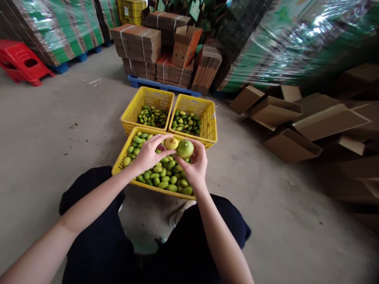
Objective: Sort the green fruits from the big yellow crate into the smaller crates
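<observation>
My left hand (150,153) pinches a yellow lemon (171,143) between thumb and fingers. Right beside it, my right hand (196,162) grips a larger green lemon (184,149). Both fruits are held up side by side, end-on to me, above a yellow plastic crate (118,162) full of green and yellowish lemons (163,173). My hands and forearms hide part of that crate. Behind it stand two more yellow crates, a left one (128,116) and a right one (212,125), each with a layer of mostly green lemons at the bottom.
A blue pallet (166,86) with bundled flat cartons (139,41) stands behind the crates. Open cardboard boxes (291,144) lie heaped at the right. A red stool (23,63) is at the far left, near wrapped green stacks (68,27). My knees flank the front crate.
</observation>
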Tool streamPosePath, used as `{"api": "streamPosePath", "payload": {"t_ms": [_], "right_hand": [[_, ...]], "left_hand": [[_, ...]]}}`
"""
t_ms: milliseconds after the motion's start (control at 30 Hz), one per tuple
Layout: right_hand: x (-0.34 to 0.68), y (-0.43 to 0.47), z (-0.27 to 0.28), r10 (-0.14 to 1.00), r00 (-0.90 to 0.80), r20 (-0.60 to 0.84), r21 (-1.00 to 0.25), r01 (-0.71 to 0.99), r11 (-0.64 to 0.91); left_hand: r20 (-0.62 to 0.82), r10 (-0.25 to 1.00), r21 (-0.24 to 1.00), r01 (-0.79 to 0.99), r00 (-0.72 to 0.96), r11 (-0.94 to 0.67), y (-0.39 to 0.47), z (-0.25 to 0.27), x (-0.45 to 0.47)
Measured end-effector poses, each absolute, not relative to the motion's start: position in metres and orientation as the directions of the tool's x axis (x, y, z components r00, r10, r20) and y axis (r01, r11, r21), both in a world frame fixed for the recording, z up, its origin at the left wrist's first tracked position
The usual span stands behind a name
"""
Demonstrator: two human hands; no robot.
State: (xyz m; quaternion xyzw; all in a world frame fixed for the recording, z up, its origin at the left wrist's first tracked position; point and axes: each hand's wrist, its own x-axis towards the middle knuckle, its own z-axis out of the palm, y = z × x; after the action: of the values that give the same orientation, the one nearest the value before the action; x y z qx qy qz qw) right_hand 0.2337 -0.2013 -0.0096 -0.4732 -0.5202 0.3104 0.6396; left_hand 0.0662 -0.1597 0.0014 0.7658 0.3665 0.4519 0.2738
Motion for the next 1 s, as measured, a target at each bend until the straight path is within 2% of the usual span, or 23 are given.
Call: {"api": "streamPosePath", "payload": {"t_ms": [133,267,700,767,833,933,1000], "right_hand": [[0.232,-0.203,-0.012,0.844,0.282,0.456,-0.890,0.171,0.423],[0.231,-0.203,-0.015,0.816,0.291,0.499,-0.866,0.214,0.452],[0.230,-0.201,-0.022,0.767,0.331,0.549,-0.836,0.206,0.509],[0.231,-0.202,-0.019,0.790,0.345,0.507,-0.861,0.156,0.484],[0.233,-0.202,-0.014,0.861,0.317,0.396,-0.914,0.046,0.404],[0.235,-0.202,-0.007,0.984,0.153,0.097,-0.967,-0.219,0.129],[0.235,-0.200,-0.005,0.997,0.042,-0.068,-0.924,-0.380,-0.047]], "left_hand": [[0.595,0.733,0.619,0.393,0.329,-0.680,-0.163,0.006,0.065],[0.630,0.695,0.544,0.441,0.346,-0.713,-0.164,0.006,0.063],[0.658,0.654,0.490,0.446,0.374,-0.749,-0.166,0.003,0.061],[0.623,0.688,0.543,0.428,0.373,-0.723,-0.166,0.003,0.061],[0.552,0.753,0.652,0.377,0.359,-0.658,-0.165,0.003,0.063],[0.394,0.877,0.866,0.210,0.275,-0.455,-0.160,0.002,0.067],[0.237,0.938,0.963,0.065,0.255,-0.261,-0.157,0.002,0.071]]}}
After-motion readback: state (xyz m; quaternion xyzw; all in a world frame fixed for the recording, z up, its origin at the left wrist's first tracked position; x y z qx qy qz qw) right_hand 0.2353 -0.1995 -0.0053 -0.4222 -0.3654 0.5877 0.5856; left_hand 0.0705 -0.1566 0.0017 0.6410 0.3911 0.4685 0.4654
